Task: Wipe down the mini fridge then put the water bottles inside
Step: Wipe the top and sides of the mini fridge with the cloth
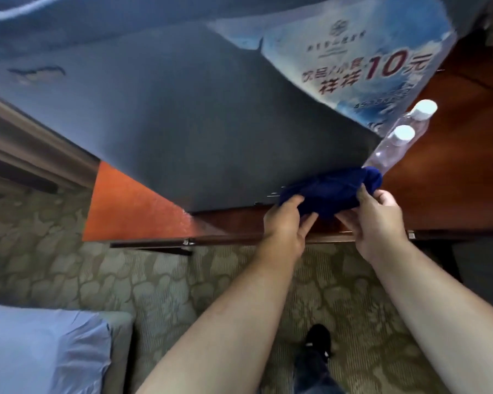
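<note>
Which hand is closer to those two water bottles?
The right hand. It grips the blue cloth just below the water bottles; the left hand holds the cloth's far end.

mini fridge (182, 115): big dark grey box, matte top facing the camera. Sits on a reddish wooden cabinet. Its front has a blue-white poster with a big "10" and some Chinese text. Can't tell if the door is open.

cloth (329, 191): deep blue, bunched up, lying at the near right corner of the fridge top, partly hanging over the edge. Both hands are gripping it, one at each end.

water bottles (396, 143): two clear plastic ones with white caps, upright, side by side and touching, right against the fridge's right side on the wooden surface. The bottom of the nearer one is hidden behind the cloth.
</note>
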Demonstrator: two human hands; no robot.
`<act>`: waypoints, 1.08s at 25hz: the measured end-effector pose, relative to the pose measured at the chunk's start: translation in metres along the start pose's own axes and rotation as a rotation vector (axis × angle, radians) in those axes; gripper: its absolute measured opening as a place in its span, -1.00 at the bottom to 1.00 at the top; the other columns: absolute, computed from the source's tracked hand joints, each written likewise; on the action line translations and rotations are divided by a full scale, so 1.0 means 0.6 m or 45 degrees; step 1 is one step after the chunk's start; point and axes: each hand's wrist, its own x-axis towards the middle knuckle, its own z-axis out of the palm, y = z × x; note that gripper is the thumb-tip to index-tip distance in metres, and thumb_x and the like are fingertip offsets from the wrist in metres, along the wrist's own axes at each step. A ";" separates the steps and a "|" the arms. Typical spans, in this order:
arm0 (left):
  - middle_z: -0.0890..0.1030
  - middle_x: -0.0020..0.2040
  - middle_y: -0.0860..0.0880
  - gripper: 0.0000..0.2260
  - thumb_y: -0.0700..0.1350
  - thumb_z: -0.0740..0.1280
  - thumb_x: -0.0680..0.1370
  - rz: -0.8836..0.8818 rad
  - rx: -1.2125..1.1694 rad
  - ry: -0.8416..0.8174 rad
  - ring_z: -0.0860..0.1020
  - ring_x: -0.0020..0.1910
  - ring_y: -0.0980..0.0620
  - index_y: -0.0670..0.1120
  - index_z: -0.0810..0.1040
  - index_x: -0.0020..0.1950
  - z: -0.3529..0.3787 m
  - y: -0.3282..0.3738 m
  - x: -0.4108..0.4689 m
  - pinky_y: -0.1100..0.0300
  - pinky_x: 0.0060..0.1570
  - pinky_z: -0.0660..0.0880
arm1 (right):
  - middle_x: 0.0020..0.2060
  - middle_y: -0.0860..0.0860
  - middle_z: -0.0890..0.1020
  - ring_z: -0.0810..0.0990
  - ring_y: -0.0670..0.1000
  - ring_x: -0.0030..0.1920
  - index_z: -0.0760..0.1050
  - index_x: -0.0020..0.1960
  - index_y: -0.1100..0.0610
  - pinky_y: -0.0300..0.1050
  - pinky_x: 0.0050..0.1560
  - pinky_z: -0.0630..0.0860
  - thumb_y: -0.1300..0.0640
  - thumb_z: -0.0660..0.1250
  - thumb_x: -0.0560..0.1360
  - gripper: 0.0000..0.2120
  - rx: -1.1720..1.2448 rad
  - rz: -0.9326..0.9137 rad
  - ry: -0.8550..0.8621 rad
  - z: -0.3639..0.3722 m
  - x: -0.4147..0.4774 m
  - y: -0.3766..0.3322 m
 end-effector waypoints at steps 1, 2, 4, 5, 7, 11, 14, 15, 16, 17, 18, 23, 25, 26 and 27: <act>0.54 0.04 -0.07 -0.82 -0.24 0.39 0.63 0.004 -0.010 0.013 0.52 -0.06 0.05 -0.11 0.55 0.22 -0.015 0.008 0.008 0.11 -0.16 0.67 | 0.14 0.17 0.68 0.73 0.19 0.06 0.50 0.28 0.14 0.01 -0.08 0.71 0.07 0.36 0.62 -0.72 -0.001 0.028 0.015 0.012 -0.007 0.016; 0.53 0.03 -0.06 -0.81 -0.23 0.38 0.64 0.019 -0.018 0.033 0.51 -0.07 0.06 -0.13 0.55 0.25 -0.032 0.018 0.016 0.11 -0.13 0.66 | 0.14 0.17 0.68 0.73 0.18 0.05 0.50 0.22 0.15 0.02 -0.05 0.71 0.10 0.35 0.62 -0.79 -0.009 0.041 0.018 0.027 -0.015 0.035; 0.57 0.08 -0.08 -0.74 -0.20 0.36 0.65 0.053 -0.052 0.087 0.53 -0.05 0.07 -0.14 0.55 0.35 -0.072 0.040 0.028 0.11 -0.06 0.65 | 0.10 0.15 0.67 0.73 0.15 -0.01 0.47 -0.01 0.12 0.07 0.00 0.71 0.15 0.36 0.62 -0.91 -0.042 0.054 -0.001 0.066 -0.032 0.071; 0.60 0.15 -0.09 -0.72 -0.19 0.35 0.66 0.081 -0.087 0.113 0.55 -0.03 0.06 -0.13 0.54 0.38 -0.097 0.056 0.033 0.12 -0.03 0.64 | 0.04 0.15 0.65 0.71 0.12 -0.08 0.41 -0.11 0.09 0.08 0.02 0.71 0.17 0.38 0.61 -0.82 -0.062 0.073 -0.026 0.090 -0.041 0.087; 0.61 0.28 -0.11 -0.72 -0.14 0.29 0.69 0.148 -0.146 0.155 0.57 0.04 0.05 -0.10 0.53 0.40 -0.146 0.090 0.035 0.12 0.01 0.62 | -0.03 0.17 0.58 0.67 0.08 -0.19 0.35 -0.20 0.07 0.04 -0.03 0.72 0.21 0.42 0.58 -0.72 -0.065 0.122 -0.091 0.138 -0.059 0.114; 0.65 0.20 -0.09 -0.77 0.01 0.31 0.68 0.273 -0.211 0.096 0.58 0.28 -0.07 -0.09 0.59 0.24 -0.207 0.133 0.017 -0.01 0.35 0.52 | -0.08 0.12 0.54 0.66 0.06 -0.20 0.36 -0.22 0.08 -0.06 -0.10 0.72 0.21 0.45 0.55 -0.70 -0.028 0.177 -0.144 0.191 -0.088 0.151; 0.66 0.32 -0.07 -0.63 0.04 0.39 0.64 0.318 -0.111 -0.028 0.57 0.37 -0.05 -0.04 0.54 0.41 -0.192 0.121 0.001 0.00 0.37 0.51 | -0.09 0.08 0.58 0.68 -0.01 -0.20 0.37 -0.19 0.08 -0.05 -0.09 0.72 0.23 0.46 0.54 -0.72 0.060 0.153 -0.128 0.183 -0.089 0.136; 0.64 0.36 -0.06 -0.60 0.01 0.41 0.62 0.321 -0.069 -0.065 0.57 0.39 -0.04 -0.02 0.52 0.45 -0.180 0.110 -0.001 0.04 0.31 0.53 | -0.04 0.10 0.60 0.69 0.02 -0.14 0.37 -0.18 0.08 -0.04 -0.11 0.72 0.24 0.45 0.54 -0.72 0.078 0.128 -0.091 0.172 -0.085 0.125; 0.63 0.38 -0.07 -0.59 -0.03 0.42 0.62 0.320 -0.044 -0.096 0.57 0.38 -0.04 -0.03 0.51 0.46 -0.166 0.098 -0.003 0.08 0.25 0.55 | 0.02 0.13 0.61 0.69 0.05 -0.06 0.37 -0.17 0.08 -0.03 -0.12 0.72 0.26 0.45 0.55 -0.73 0.087 0.098 -0.034 0.159 -0.077 0.114; 0.63 0.38 -0.08 -0.60 -0.09 0.43 0.62 0.313 -0.028 -0.112 0.59 0.35 -0.03 -0.05 0.51 0.46 -0.148 0.084 -0.008 0.11 0.20 0.56 | 0.07 0.16 0.62 0.70 0.08 0.00 0.37 -0.16 0.08 -0.02 -0.13 0.72 0.26 0.44 0.55 -0.73 0.093 0.067 0.020 0.143 -0.068 0.101; 0.62 0.38 -0.10 -0.59 -0.14 0.43 0.61 0.298 -0.019 -0.127 0.60 0.29 -0.01 -0.07 0.50 0.46 -0.129 0.068 -0.015 0.11 0.20 0.58 | 0.09 0.18 0.63 0.70 0.11 0.04 0.37 -0.15 0.09 -0.03 -0.13 0.72 0.25 0.44 0.55 -0.74 0.103 0.039 0.064 0.123 -0.060 0.086; 0.57 0.42 -0.13 -0.57 -0.26 0.41 0.62 0.175 0.016 -0.326 0.56 0.37 -0.07 -0.13 0.47 0.48 -0.014 0.011 -0.067 0.03 0.31 0.58 | -0.04 0.17 0.63 0.69 0.09 -0.08 0.46 -0.02 0.14 -0.03 -0.09 0.71 0.13 0.46 0.55 -0.82 0.129 -0.161 0.154 0.017 -0.047 -0.016; 0.59 0.40 -0.13 -0.61 -0.27 0.39 0.63 0.154 0.024 -0.365 0.57 0.36 -0.07 -0.13 0.49 0.46 0.013 0.006 -0.096 0.03 0.31 0.58 | -0.04 0.16 0.66 0.71 0.06 -0.07 0.48 0.03 0.15 -0.07 -0.08 0.69 0.11 0.46 0.55 -0.81 0.185 -0.221 0.088 -0.007 -0.063 -0.051; 0.61 0.36 -0.12 -0.63 -0.27 0.38 0.63 0.146 0.020 -0.374 0.59 0.31 -0.05 -0.13 0.51 0.44 0.016 0.009 -0.110 0.03 0.30 0.59 | -0.01 0.15 0.67 0.72 0.06 -0.02 0.49 0.08 0.17 -0.10 -0.07 0.68 0.11 0.45 0.56 -0.80 0.192 -0.220 0.036 -0.013 -0.076 -0.065; 0.64 0.30 -0.10 -0.67 -0.27 0.38 0.63 0.145 0.014 -0.387 0.62 0.24 -0.01 -0.12 0.54 0.40 0.010 0.019 -0.124 0.03 0.30 0.59 | 0.01 0.15 0.67 0.72 0.06 0.03 0.50 0.11 0.19 -0.12 -0.06 0.69 0.12 0.43 0.58 -0.80 0.180 -0.201 -0.022 -0.011 -0.091 -0.074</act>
